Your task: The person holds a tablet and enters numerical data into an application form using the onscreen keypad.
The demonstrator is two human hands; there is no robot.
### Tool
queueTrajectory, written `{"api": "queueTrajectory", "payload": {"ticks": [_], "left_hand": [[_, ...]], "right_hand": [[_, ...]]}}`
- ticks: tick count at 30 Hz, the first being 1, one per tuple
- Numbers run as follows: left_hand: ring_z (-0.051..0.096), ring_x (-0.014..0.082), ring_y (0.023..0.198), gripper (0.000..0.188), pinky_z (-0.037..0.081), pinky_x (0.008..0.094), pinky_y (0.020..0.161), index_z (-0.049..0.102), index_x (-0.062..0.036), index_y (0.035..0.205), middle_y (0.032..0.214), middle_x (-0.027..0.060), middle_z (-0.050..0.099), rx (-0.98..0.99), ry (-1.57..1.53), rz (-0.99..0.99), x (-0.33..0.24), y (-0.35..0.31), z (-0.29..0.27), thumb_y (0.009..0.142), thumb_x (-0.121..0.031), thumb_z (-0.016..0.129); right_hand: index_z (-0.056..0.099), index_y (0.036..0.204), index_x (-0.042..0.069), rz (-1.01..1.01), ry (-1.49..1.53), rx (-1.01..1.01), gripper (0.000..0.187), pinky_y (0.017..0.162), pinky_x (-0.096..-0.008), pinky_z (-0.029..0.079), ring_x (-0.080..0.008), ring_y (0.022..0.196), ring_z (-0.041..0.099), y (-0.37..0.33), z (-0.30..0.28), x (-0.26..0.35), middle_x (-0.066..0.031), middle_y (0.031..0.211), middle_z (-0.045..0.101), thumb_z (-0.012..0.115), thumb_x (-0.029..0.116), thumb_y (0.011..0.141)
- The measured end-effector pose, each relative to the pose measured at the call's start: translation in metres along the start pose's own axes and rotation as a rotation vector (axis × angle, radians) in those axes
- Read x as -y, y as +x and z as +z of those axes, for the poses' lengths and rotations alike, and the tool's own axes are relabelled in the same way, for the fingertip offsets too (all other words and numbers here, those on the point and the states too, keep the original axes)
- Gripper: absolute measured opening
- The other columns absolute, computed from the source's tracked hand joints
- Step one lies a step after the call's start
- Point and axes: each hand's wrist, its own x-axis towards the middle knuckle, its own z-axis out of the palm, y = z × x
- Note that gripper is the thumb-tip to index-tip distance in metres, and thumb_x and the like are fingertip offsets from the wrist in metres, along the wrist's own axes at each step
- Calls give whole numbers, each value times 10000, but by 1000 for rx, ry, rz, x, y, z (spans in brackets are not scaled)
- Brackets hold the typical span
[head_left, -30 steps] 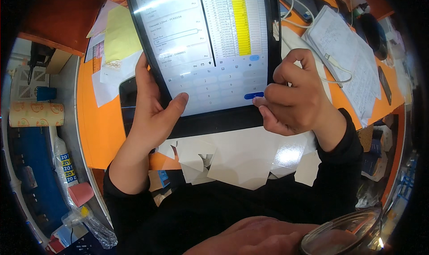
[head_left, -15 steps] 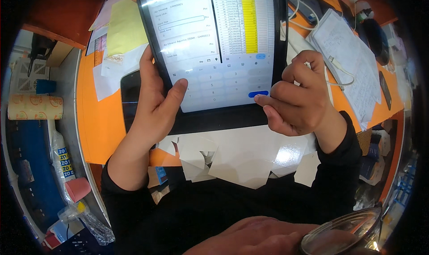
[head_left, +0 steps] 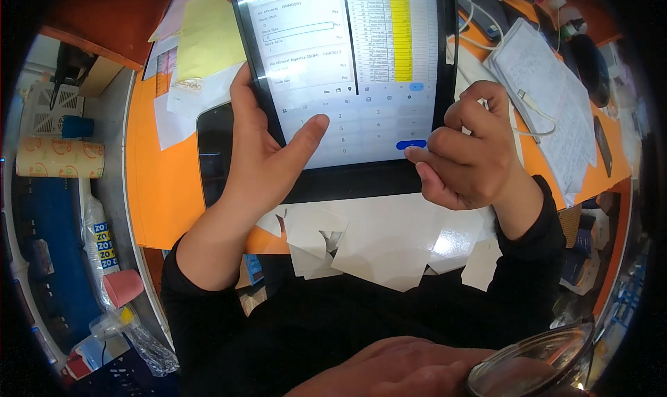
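A black-framed tablet [head_left: 375,129] is held up over the desk. Its lit screen has an entry form on the left, a table with a yellow column on the right, and a number keypad below. My left hand [head_left: 267,154] grips the tablet by its left edge, fingers behind it and thumb over the keypad. At the lower right of the screen, one fingertip of my right hand [head_left: 469,150] is at the blue key; its other fingers are curled and nothing shows in them.
Papers and a yellow sheet [head_left: 212,32] lie at the left of the orange desk [head_left: 156,209]. Another dark flat device [head_left: 215,147] sits partly behind my left hand. To the right are handwritten sheets [head_left: 542,112] with a white cable [head_left: 538,108] across them. White sheets [head_left: 389,244] line the near edge.
My left thumb has moved right, further over the keypad. Small entries in the form have changed. The tablet appears slightly further right in view, while my right hand stays by the blue key.
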Motion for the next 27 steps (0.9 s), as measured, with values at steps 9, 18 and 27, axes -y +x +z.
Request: {"api": "queueTrajectory", "payload": {"ticks": [9,18,27], "left_hand": [[383,273,1289,756,339,410,1063,101,-19,1419,1335,218,365,50,-55,15,6,-1,-7,863,-20,613],[368,295,1317,783,334,428,1076,76,-41,1446,1353,232,363,83,-71,-33,-1,-2,-13,876,-37,613],[307,350,1365,811,250,476,1119,73,-48,1466,1410,273,327,98,30,-39,0,-3,-15,876,-90,628]], "right_hand": [[695,566,94,16,8,66,81,794,-420,400,-164,715,506,2,-4,1,18,638,550,745,153,589],[697,551,92,25,7,78,87,813,-422,399,-157,716,489,0,-2,-1,19,631,540,740,157,591],[757,654,104,-8,-6,20,127,787,-391,383,-120,626,478,1,-5,-1,37,559,522,646,165,642]]}}
